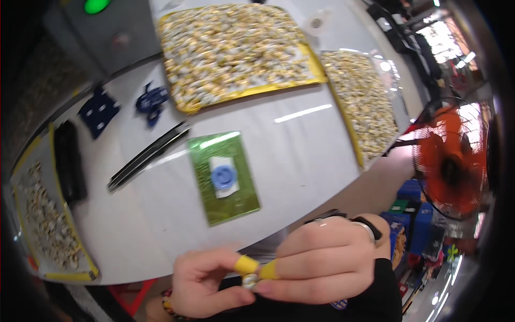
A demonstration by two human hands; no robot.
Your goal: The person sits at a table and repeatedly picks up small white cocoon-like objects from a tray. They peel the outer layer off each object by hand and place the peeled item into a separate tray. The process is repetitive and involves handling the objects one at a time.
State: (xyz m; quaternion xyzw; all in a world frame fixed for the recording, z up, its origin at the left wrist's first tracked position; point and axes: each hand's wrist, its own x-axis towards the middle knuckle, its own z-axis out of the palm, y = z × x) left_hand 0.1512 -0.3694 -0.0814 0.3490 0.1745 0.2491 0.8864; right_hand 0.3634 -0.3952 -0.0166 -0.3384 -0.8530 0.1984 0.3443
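Just off the table's near edge, my left hand (pixel 206 284) and my right hand (pixel 324 260) meet at their fingertips. Between them they pinch a small shiny round piece (pixel 249 281), silvery with a yellowish tint; the fingers cover part of it. Yellow wraps sit on fingertips of both hands. In front of the hands lies a shiny green rectangular sheet (pixel 242 199) on the white table (pixel 289 145). A blue disc (pixel 223 177) rests on a white patch (pixel 229 192) in the middle of that sheet.
A large yellow-edged tray (pixel 257 92) heaped with small gold-and-silver pieces stands at the back. Similar trays are at the right (pixel 348 134) and far left (pixel 86 263). A black bar (pixel 147 154) and navy cloths (pixel 99 114) lie left. An orange fan (pixel 450 155) is beyond the right edge.
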